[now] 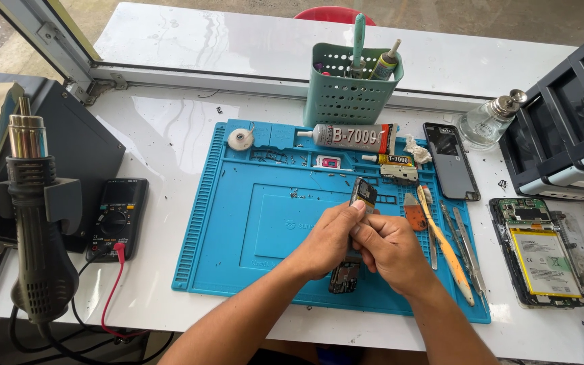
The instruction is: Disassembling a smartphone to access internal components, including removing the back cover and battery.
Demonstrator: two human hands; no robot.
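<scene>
Hands meet over the blue work mat, approx at its centre-right. Left hand and right hand are pressed together, both clamped on 1 small dark phone part that sticks up above the fingers, tilted a bit. Left thumb and forefinger pinch its lower edge; right hand's fingers are curled shut around the bottom, so the exact contact there is hidden. Just below the hands, on the mat, lies another dark circuit board, not touched.

R of the hands, on the mat's edge: an orange-handled tool, metal tweezers & a small orange pry pick, all lying near each other. Above the hands: 1 big glue tube and 1 smaller yellow-banded tube, w/ a crumpled tissue beside them.

Off the mat, R side: a dark phone back cover, a glass bottle, and an opened phone with battery showing. Behind the mat stands a teal perforated holder w/ tools in it. L side: a black multimeter w/ red lead, and a hot-air gun in its stand.
</scene>
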